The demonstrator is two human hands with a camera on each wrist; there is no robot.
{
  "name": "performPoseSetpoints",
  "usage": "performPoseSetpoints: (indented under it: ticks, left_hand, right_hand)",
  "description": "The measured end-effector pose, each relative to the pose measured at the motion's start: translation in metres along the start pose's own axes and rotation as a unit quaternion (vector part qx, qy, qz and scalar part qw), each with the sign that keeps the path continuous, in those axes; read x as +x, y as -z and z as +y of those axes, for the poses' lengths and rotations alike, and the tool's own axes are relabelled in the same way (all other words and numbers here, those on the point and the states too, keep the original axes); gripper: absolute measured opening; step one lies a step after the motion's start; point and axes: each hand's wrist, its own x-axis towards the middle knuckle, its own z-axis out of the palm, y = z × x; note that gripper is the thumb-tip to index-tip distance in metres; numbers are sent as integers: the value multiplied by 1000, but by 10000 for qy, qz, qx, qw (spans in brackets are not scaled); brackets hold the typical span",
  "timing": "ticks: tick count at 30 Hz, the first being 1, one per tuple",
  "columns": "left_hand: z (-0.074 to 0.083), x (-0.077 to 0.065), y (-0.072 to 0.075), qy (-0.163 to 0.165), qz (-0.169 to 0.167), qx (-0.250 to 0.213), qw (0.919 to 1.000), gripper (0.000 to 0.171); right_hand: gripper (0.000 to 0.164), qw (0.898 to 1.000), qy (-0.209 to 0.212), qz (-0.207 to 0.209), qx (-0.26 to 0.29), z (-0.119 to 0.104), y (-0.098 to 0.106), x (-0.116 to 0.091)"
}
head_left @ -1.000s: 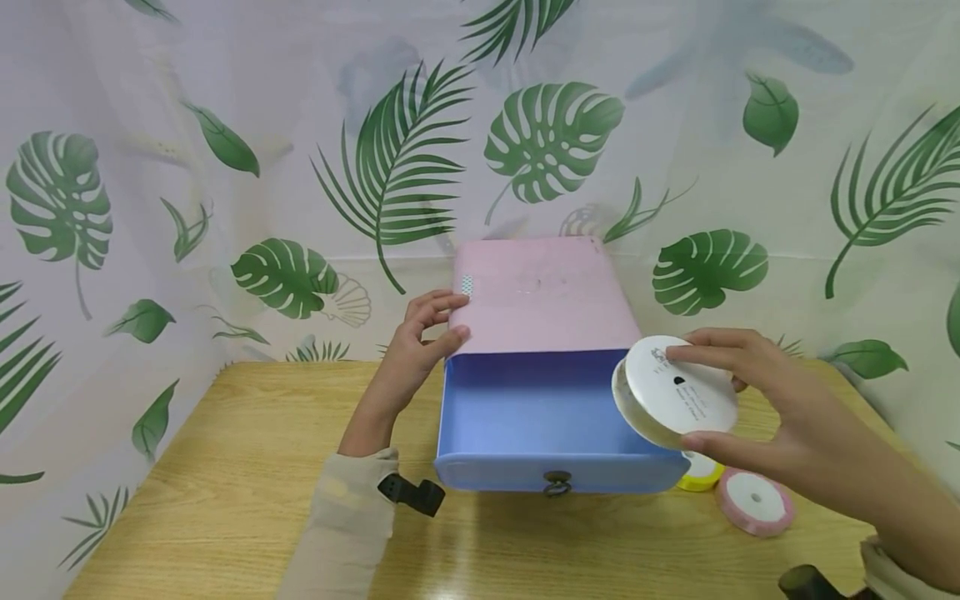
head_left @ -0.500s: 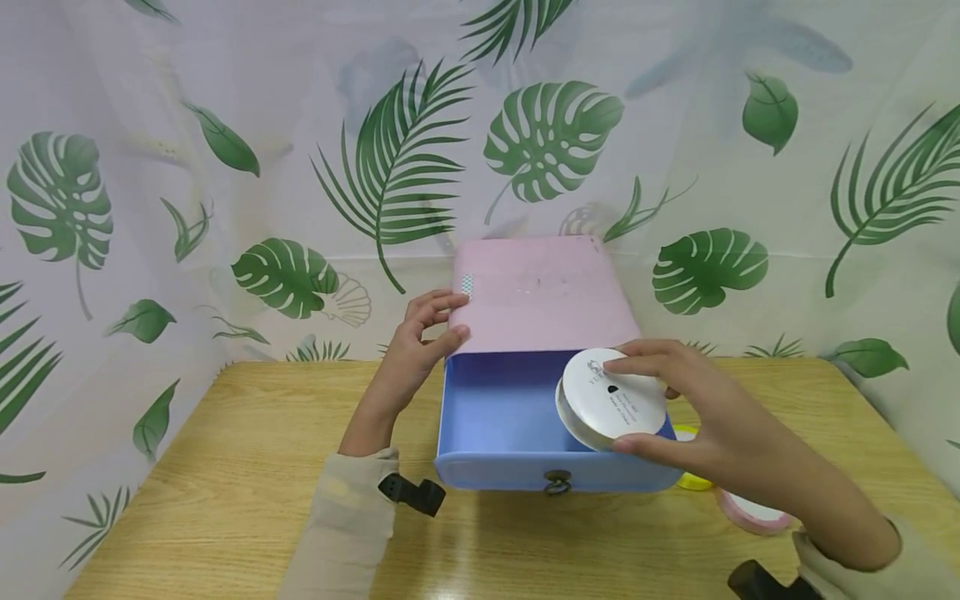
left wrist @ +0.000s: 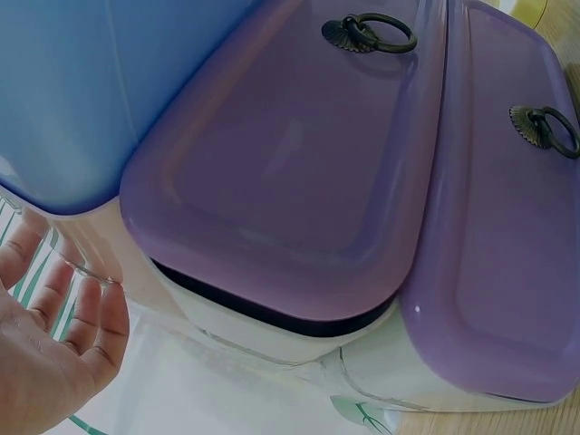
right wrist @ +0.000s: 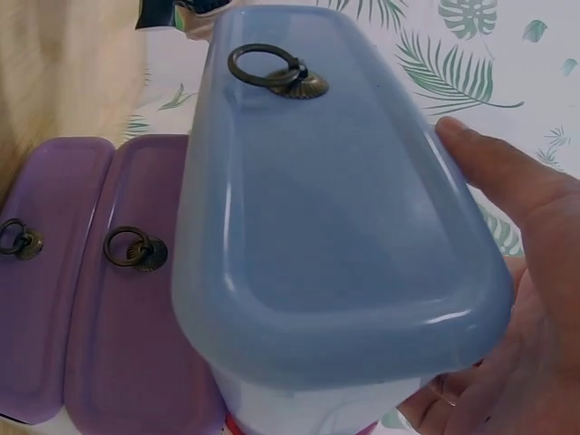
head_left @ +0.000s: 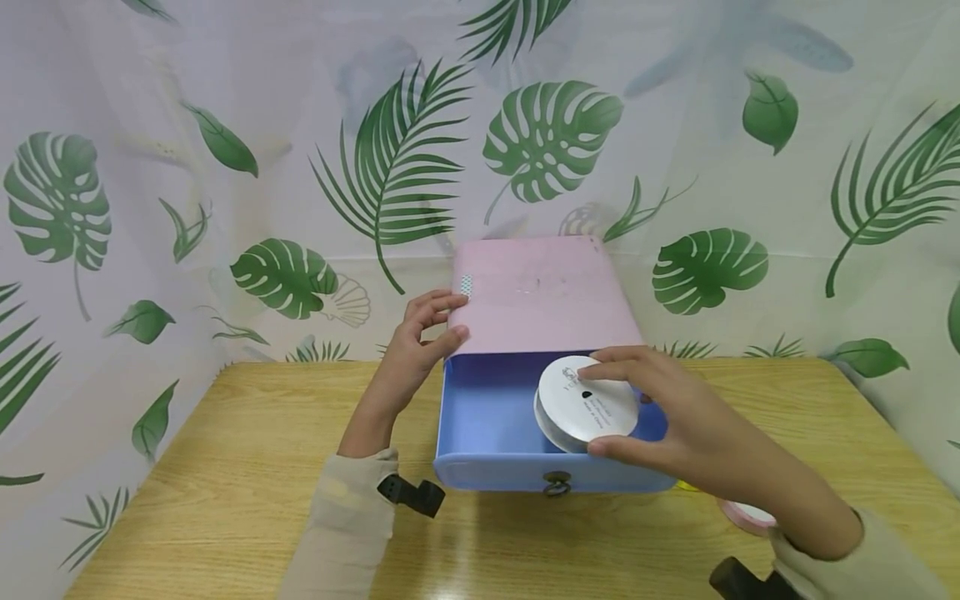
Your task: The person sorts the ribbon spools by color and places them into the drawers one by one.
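Note:
A white ribbon spool (head_left: 566, 412) is pinched between the thumb and fingers of my right hand (head_left: 675, 412), tilted inside the opening of a pulled-out blue drawer (head_left: 483, 412). Above this drawer is the cabinet's pink top (head_left: 543, 296), where my left hand (head_left: 416, 346) touches the left edge with its fingers and thumb. The left wrist view has that hand's loosely bent fingers beside the cabinet's side. In the right wrist view, the blue drawer front (right wrist: 317, 208) hides the spool and part of my right hand (right wrist: 535, 245).
Two purple drawers (left wrist: 299, 154) sit below the blue one, each with a ring pull. A pink-edged ribbon roll (head_left: 746, 518) and a yellow one (head_left: 686, 486) lie on the wooden table (head_left: 225, 483) at right, partly hidden. A leaf-patterned cloth (head_left: 300, 125) hangs behind.
My right hand has carried the ribbon spool leftward and slightly down, from the drawer's right side into its opening. The left hand has stayed in place on the cabinet.

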Motion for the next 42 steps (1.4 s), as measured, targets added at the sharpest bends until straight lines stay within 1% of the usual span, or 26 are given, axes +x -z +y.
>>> performPoseSetpoints:
  ticks: [4, 11, 20, 23, 28, 35, 38, 42]
  left_hand:
    - [-1, 0, 0, -12, -24, -32, 10000, 45]
    - [-2, 1, 1, -30, -7, -28, 10000, 45]
    - [-2, 0, 1, -38, -26, -31, 10000, 45]
    - [-2, 0, 1, -25, -14, -29, 10000, 45]
    - [-3, 1, 2, -26, -17, -47, 10000, 44]
    - [-2, 1, 1, -37, -23, -19, 10000, 46]
    - [-2, 1, 1, -24, -18, -29, 10000, 46]
    - [-3, 2, 1, -20, -30, -65, 10000, 46]
  right_hand:
    - [56, 9999, 31, -87, 94, 1, -2, 3]
    - [54, 9994, -176, -294, 89, -2, -2, 8]
    - [56, 9982, -170, -561, 141, -2, -2, 16]
    - [58, 9977, -109, -649, 131, 0, -2, 18]
    - [59, 9968, -68, -785, 105, 1, -2, 19]
    - [62, 9939, -283, -1016, 328, 1, -1, 21]
    - [63, 9931, -300, -1088, 320, 2, -2, 21]
    - [59, 9932, -288, -1100, 264, 3, -2, 20]
